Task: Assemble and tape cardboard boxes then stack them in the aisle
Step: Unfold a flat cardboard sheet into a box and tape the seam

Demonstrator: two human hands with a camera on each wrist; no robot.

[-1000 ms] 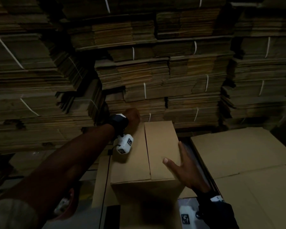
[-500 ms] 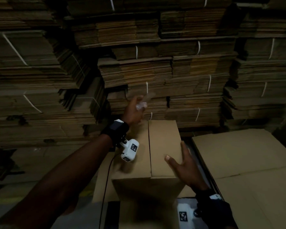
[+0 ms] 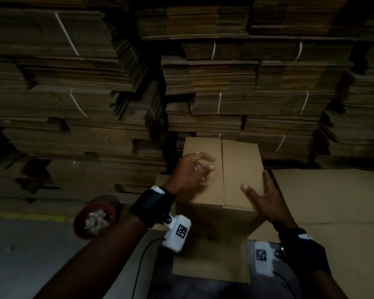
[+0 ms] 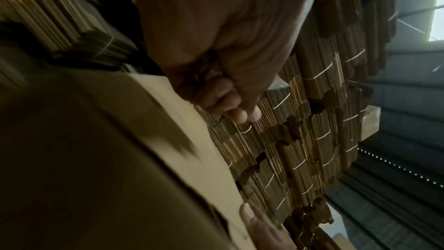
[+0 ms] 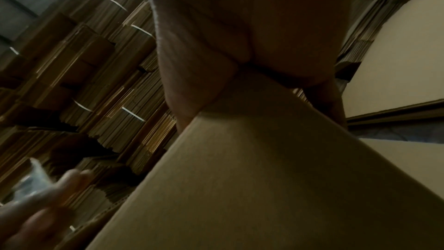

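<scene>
A brown cardboard box (image 3: pixel 240 169) stands in front of me with its two top flaps folded shut and an open seam between them. My left hand (image 3: pixel 194 167) hovers just over the left flap and pinches a crumpled strip of clear tape (image 3: pixel 198 164). The right wrist view shows the same tape (image 5: pixel 31 182) in blurred fingers. My right hand (image 3: pixel 261 195) rests on the box's near right top edge. Its thumb lies flat on the right flap and its fingers run straight along the right side. The right thumb (image 4: pixel 250 218) presses on the box (image 4: pixel 120 159).
Tall stacks of flattened cardboard bundles (image 3: pixel 235 83) tied with white straps fill the wall behind the box. A large flat cardboard sheet (image 3: pixel 333 201) lies at the right. A dark red round object holding a wad of clear tape (image 3: pixel 95 221) sits low at the left, above grey floor (image 3: pixel 30 255).
My left hand lifted off the box's far left corner with the clear tape and came back toward me over the left flap. The right hand stayed on the right flap.
</scene>
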